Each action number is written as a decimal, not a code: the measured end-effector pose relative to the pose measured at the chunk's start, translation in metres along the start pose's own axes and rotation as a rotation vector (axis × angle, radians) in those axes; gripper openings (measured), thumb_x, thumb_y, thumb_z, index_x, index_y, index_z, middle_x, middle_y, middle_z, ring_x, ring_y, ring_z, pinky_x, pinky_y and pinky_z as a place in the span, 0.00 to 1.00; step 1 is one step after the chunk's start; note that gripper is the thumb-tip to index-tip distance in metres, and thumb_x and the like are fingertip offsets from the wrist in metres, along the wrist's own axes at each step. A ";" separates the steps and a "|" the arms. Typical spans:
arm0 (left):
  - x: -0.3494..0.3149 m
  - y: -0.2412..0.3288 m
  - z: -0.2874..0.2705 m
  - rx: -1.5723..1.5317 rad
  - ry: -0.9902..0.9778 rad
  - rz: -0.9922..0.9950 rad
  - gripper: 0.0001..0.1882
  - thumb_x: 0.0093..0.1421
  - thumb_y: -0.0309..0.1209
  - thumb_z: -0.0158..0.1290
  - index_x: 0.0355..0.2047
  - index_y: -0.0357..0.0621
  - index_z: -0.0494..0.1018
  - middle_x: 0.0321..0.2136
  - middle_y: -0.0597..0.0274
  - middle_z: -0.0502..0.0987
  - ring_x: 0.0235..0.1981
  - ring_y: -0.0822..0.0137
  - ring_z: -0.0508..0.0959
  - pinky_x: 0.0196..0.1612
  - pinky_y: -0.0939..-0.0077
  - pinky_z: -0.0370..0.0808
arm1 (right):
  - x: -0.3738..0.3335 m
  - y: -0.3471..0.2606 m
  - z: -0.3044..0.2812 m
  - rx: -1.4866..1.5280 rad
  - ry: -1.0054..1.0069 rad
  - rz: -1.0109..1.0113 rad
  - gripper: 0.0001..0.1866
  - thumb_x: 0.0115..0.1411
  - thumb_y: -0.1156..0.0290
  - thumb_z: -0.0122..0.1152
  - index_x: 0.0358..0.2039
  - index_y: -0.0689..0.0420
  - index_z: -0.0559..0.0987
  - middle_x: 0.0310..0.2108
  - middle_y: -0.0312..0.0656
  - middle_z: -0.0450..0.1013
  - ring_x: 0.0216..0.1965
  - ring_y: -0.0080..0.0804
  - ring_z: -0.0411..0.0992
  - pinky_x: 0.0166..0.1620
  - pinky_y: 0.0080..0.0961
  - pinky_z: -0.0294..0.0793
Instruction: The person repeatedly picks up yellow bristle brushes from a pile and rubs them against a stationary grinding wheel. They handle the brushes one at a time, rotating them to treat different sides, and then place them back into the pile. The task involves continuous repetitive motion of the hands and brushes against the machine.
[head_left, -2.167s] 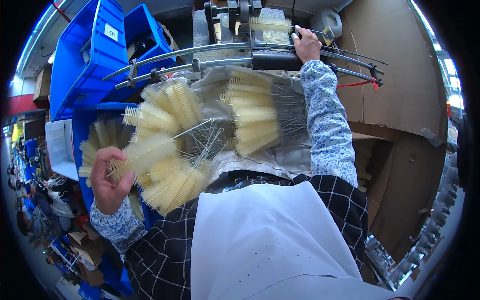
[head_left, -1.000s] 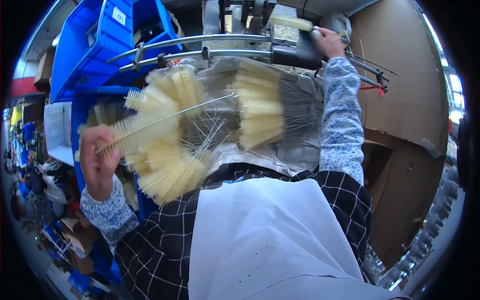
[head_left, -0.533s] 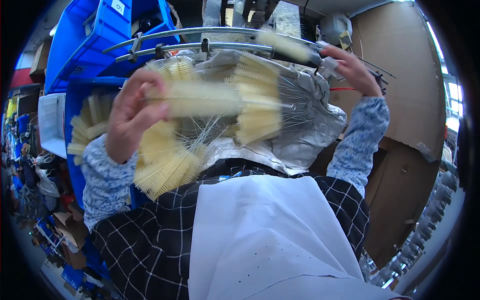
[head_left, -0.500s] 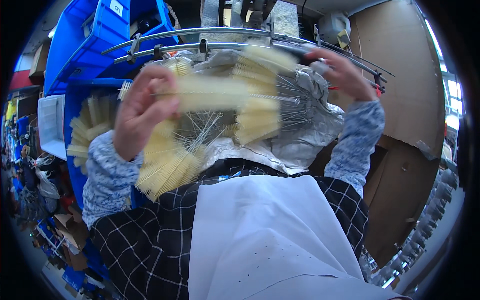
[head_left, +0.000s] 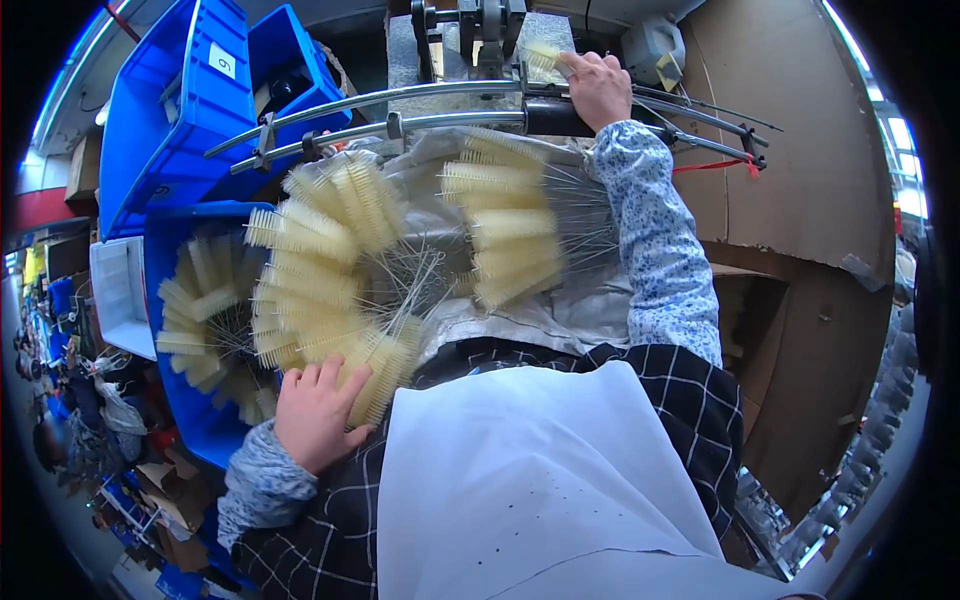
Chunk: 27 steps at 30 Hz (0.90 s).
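Note:
My right hand is closed at the far metal rails, around a pale bristle brush whose tip shows left of the fingers; the rest of it is hidden. My left hand lies with fingers spread on the near end of a heap of cream bottle brushes with twisted wire handles. Another row of the same brushes lies right of that heap, wires pointing right, on a grey-white plastic sheet.
Two metal rails with a black sleeve cross the far side, before a metal machine. At left, a blue bin holds more brushes, near a tilted blue crate and white tray. Brown cardboard stands at right.
My left hand has left the brush it held in the air and come down to the near heap. My right hand has moved left and farther away, to a brush beyond the rails.

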<state>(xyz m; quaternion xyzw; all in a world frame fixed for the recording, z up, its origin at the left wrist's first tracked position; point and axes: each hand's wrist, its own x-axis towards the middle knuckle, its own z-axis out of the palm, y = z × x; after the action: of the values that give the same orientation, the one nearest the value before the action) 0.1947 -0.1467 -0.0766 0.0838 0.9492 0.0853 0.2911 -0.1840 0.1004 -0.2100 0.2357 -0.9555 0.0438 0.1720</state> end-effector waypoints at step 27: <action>0.026 -0.017 0.010 -0.053 0.053 0.056 0.33 0.38 0.26 0.52 0.49 0.55 0.60 0.37 0.58 0.68 0.33 0.60 0.72 0.36 0.70 0.66 | 0.036 0.020 0.039 -0.013 -0.095 -0.135 0.15 0.58 0.68 0.44 0.44 0.34 0.73 0.39 0.32 0.70 0.46 0.28 0.62 0.49 0.32 0.57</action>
<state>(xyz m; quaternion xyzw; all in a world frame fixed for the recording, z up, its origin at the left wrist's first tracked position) 0.1776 -0.1567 -0.1022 0.1001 0.9513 0.1207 0.2654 -0.2356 0.0956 -0.2341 0.3002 -0.9448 0.0148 0.1306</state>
